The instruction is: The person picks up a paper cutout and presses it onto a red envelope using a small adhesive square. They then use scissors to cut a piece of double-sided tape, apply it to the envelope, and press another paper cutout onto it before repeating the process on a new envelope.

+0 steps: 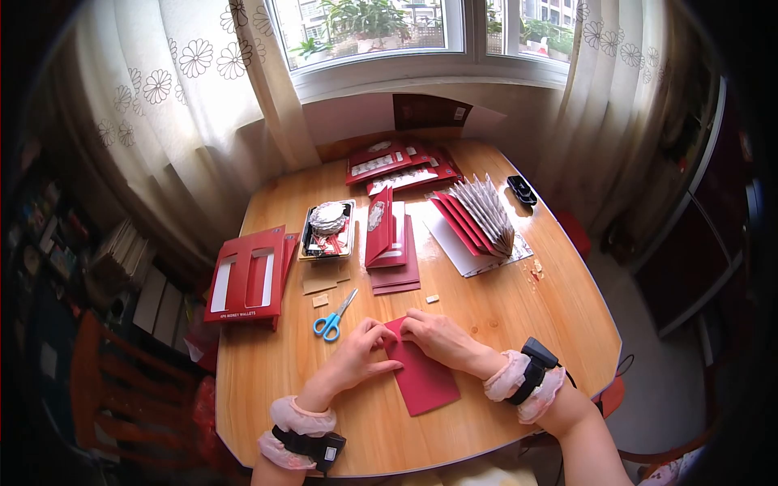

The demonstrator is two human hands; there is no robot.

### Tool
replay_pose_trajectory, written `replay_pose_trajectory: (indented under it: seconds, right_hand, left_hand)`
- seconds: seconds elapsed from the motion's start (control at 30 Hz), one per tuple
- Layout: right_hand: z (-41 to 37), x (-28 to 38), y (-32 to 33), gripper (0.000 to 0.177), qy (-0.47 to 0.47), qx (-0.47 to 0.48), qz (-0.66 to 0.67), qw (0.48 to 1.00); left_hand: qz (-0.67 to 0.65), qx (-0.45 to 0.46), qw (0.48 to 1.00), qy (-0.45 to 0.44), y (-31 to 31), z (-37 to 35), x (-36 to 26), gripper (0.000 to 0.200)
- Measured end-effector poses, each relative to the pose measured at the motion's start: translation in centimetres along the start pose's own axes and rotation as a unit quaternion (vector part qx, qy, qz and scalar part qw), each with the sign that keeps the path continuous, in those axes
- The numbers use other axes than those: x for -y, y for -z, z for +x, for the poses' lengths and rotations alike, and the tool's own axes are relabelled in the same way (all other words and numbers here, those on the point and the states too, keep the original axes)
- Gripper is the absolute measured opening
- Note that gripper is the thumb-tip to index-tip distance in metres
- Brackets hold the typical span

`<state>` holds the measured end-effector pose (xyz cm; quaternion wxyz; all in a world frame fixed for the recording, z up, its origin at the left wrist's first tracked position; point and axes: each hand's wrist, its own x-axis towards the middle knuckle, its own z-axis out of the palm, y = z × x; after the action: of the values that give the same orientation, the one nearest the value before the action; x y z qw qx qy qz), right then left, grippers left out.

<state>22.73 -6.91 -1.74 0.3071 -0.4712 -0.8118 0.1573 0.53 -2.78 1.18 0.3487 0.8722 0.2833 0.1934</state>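
Observation:
A red card [427, 381] lies on the wooden table, close to its front edge. At the card's top left corner is my left hand [361, 354], its thumb stretched out over the left edge and its fingers bent near the top. My right hand [440, 338] rests on the card's top edge with its fingertips pressed together; whatever is between them is too small to make out. Just left of my hands lie blue-handled scissors [331, 324], blades pointing away. A small cream piece [433, 299] sits beyond my right hand.
Red wallet packs [245, 275] stand at the left, beside a plastic tray [306, 251] of paper pieces. Red folders [389, 235], fanned patterned papers [484, 211] and a black object [521, 191] are farther back. Brown scraps [319, 281] lie near the tray.

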Motion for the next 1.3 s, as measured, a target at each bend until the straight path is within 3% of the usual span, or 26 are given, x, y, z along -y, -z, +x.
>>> replay_pose_trajectory:
  seconds: [0.17,0.27,0.67,1.3]
  right_hand:
    - [0.0,-0.7,-0.1,0.008,-0.022,-0.051,0.105,0.993]
    - [0.0,-0.7,0.5,0.008,-0.015,-0.022,0.123,0.992]
    - [0.1,0.2,0.0,0.011,-0.019,-0.022,0.022,0.999]
    - [0.1,-0.1,-0.8,0.013,-0.064,-0.042,0.024,0.997]
  left_hand:
    - [-0.005,0.004,1.0,0.001,0.0,0.0,0.3,0.043]
    - [-0.02,0.001,1.0,-0.001,-0.1,0.0,0.6,0.043]
    - [-0.013,0.005,1.0,-0.004,0.0,0.0,0.2,0.044]
    - [-0.005,0.01,1.0,-0.002,0.1,0.0,0.1,0.044]
